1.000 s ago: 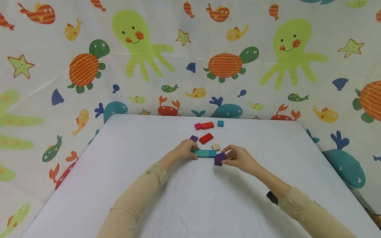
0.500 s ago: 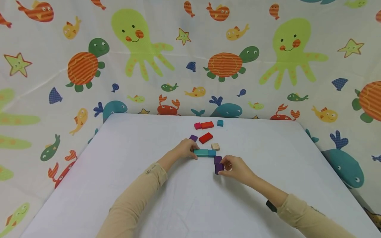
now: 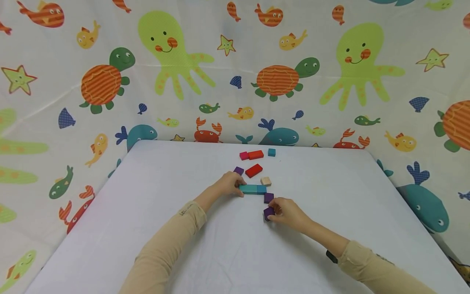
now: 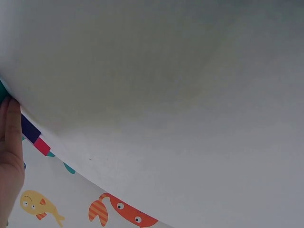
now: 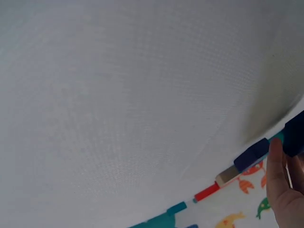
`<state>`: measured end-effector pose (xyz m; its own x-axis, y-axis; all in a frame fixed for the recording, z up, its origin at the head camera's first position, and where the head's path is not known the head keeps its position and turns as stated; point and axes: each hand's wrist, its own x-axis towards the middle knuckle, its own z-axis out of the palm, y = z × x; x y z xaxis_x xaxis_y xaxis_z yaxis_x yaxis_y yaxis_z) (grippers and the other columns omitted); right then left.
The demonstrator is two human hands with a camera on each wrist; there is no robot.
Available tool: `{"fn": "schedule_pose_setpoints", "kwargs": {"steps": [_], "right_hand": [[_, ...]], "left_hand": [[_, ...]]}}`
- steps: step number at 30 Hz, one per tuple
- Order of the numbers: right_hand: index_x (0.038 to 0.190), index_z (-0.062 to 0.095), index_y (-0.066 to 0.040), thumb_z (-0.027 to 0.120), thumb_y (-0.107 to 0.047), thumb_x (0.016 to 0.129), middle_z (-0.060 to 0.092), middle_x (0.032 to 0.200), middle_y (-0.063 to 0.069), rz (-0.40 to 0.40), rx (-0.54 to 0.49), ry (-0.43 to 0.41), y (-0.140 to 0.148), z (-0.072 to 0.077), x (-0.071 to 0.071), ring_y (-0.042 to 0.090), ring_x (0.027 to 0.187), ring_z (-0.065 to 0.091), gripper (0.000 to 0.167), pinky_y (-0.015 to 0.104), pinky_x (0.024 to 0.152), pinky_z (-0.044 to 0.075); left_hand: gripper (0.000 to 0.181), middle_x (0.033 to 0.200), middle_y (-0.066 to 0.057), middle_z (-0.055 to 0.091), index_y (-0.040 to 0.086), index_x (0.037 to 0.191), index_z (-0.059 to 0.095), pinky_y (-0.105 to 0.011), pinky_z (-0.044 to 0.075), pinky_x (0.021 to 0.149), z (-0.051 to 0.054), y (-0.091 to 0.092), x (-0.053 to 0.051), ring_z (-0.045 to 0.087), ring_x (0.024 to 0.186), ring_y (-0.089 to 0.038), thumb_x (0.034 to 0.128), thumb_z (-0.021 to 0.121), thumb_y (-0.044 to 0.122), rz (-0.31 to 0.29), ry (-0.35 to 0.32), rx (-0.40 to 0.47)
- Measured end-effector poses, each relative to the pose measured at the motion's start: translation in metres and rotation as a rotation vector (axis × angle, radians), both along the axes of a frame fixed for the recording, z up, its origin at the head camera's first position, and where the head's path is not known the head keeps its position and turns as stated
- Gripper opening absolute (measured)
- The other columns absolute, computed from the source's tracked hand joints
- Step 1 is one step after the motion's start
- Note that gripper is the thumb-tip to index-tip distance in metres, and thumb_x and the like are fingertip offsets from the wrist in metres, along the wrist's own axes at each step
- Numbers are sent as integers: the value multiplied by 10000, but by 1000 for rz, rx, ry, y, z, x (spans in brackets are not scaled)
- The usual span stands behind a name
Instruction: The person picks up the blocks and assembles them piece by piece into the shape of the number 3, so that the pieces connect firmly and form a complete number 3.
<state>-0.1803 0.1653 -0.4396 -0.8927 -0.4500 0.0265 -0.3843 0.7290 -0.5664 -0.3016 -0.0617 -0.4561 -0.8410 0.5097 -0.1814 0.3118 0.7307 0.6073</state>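
My left hand [image 3: 230, 183] pinches the left end of a long teal block [image 3: 248, 189], whose right end meets a blue cube [image 3: 261, 189]. Just below the blue cube's right side sits a purple cube [image 3: 269, 198]. Nearer to me, my right hand [image 3: 290, 213] holds a second purple cube [image 3: 269, 213] between thumb and fingers, a small gap away from the first. In the right wrist view this held purple cube [image 5: 295, 135] is at the right edge, partly cut off. Only the fingers of my left hand [image 4: 10, 147] show in the left wrist view.
Behind the teal block lie another purple block [image 3: 239, 170], a red block [image 3: 254, 170] and a plain wooden block [image 3: 266, 181]. Farther back are a pink cube [image 3: 244, 155], a red block [image 3: 256, 154] and a teal cube [image 3: 271, 152]. A patterned cloth [image 3: 227, 73] hangs behind the white table [image 3: 165, 171].
My right hand has drawn a purple cube toward me, away from the other purple cube, which stays by the blue cube. The left hand keeps its hold on the teal block.
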Motion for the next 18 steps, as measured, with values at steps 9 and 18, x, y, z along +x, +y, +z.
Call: {"fn": "schedule_pose_setpoints", "kwargs": {"steps": [9,18], "right_hand": [[976,647,39,759,-79,766,657,854,71,11,98,30,2,-6,-2,116,759,556,265,223,678,513],[933,663,23,790,-116,737,646,806,57,-70,184,38,-3,-2,2,120,725,538,272,230,656,504]], "left_hand": [[403,976,-55,680,76,1131,685,-242,506,771,0,0,1,545,814,-147,755,790,176,5,3,5],[407,973,-53,682,74,1132,684,-234,504,765,-1,0,1,546,813,-148,753,791,177,3,8,5]]}}
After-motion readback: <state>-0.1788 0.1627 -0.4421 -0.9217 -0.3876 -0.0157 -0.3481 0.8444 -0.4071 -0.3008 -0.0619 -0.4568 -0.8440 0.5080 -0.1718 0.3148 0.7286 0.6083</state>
